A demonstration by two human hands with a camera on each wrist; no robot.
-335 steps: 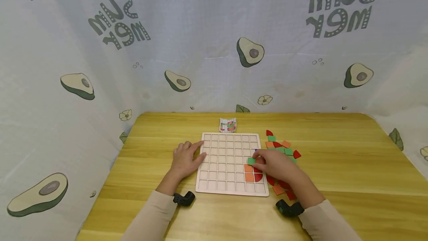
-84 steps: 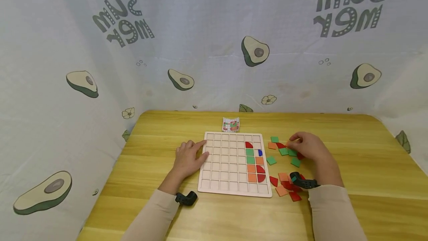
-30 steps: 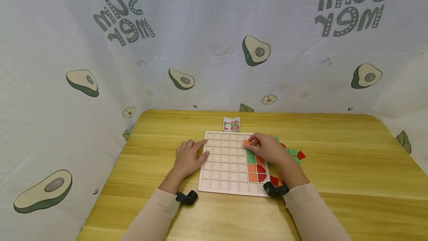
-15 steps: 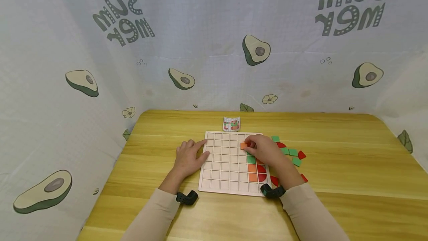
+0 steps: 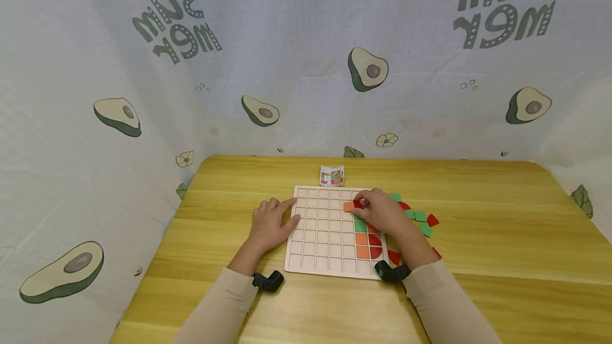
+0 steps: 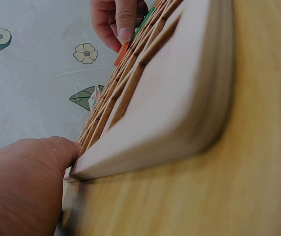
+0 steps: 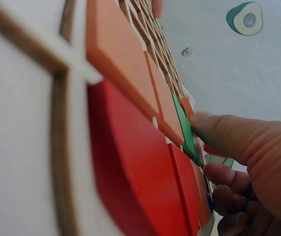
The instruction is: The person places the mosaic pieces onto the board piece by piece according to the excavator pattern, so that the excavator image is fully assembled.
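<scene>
A pale wooden grid board (image 5: 309,264) lies on the table, its right columns partly filled with coloured tiles. My right hand (image 5: 382,211) is over its upper right part. Thumb and fingers pinch an orange square tile (image 5: 348,207) at a cell left of a red quarter-round tile (image 5: 358,204). In the right wrist view the thumb touches that tile's edge. Below sit green tiles (image 5: 360,226), orange tiles (image 5: 362,252) and red rounded tiles (image 5: 375,252). My left hand (image 5: 271,224) rests at the board's left edge, thumb and index finger touching the rim, holding no tile.
Loose green tiles (image 5: 420,216) and red quarter-rounds (image 5: 432,220) lie right of the board, some hidden behind my right forearm. A small curled pattern card (image 5: 332,176) is behind the board. A printed curtain (image 5: 306,68) hangs beyond the table.
Since 2.8 seconds ago my right hand has carried an orange tile from the loose pieces to the board, then lowered it slightly left, beside the red quarter-round. My left hand stays put.
</scene>
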